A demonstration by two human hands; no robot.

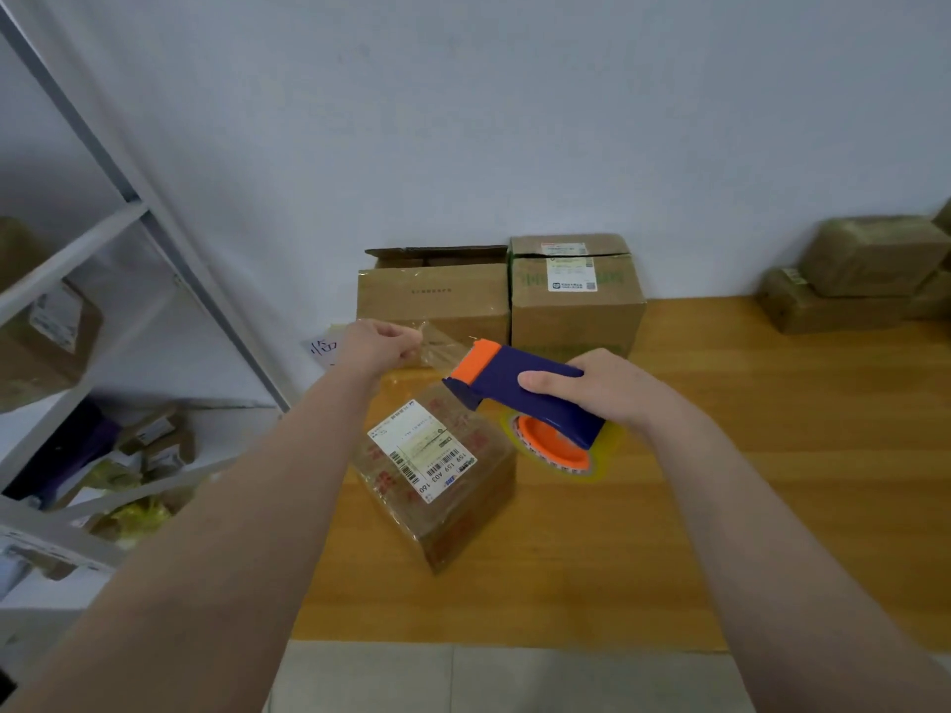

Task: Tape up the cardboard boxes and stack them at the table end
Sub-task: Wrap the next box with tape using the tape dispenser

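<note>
— Tape (437, 348) stretched up in the air, why?
— The left hand (373, 347) pinches its free end in curled fingers (406, 336), and the right hand (607, 388) wraps around the dispenser (520, 391), so the strip stays taut and clean.
— And the labelled box (437, 486)?
— On the bench (746, 481), just below both hands, probably next for sealing.

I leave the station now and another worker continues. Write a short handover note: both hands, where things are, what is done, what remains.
The left grip pinches the free tape end; the right grip holds the tape dispenser, both above the small labelled box on the table.
Done: stacked boxes stand at the table's far right end.
Left: stick this strip down and stack that box; the open-flap box and the box beside it wait by the wall.
</note>
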